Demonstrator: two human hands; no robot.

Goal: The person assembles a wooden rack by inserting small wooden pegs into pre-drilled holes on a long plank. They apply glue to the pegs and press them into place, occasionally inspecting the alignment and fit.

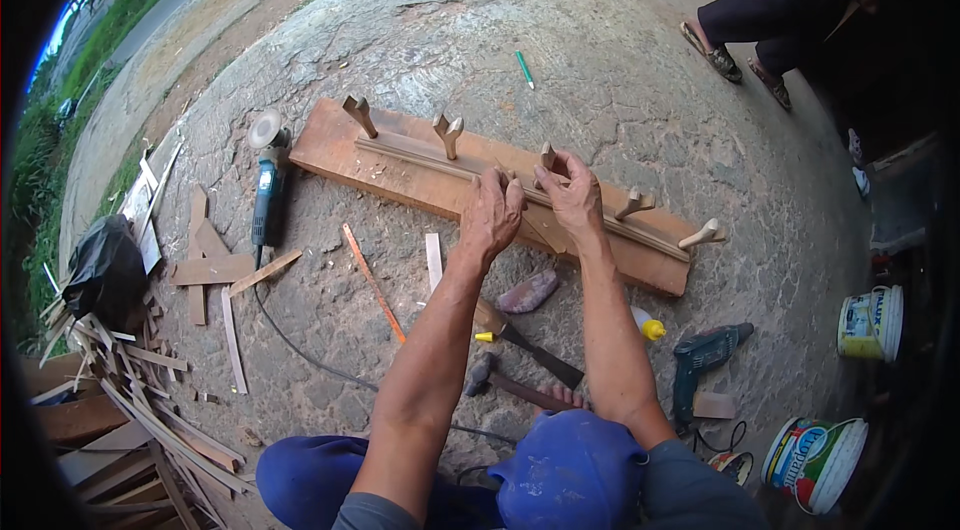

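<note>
A narrow wooden rail [420,160] lies along a thick wooden plank [325,145] on the ground. Several carved wooden pegs stand up from the rail; the forked peg [448,134] is left of my hands, and the rounded peg [706,234] is at the right end. My right hand [575,202] closes its fingertips on the middle wooden peg [547,156]. Beside it, my left hand [490,218] is bent over the rail with its fingers pinched together. What these fingers hold, if anything, is too small to make out.
An angle grinder [266,192] lies left of the plank, its cord trailing toward me. Near my knees are a hammer [481,373], a chisel [535,355] and a drill [700,360]. Wood scraps [150,430] pile at left. A person [770,25] stands far right.
</note>
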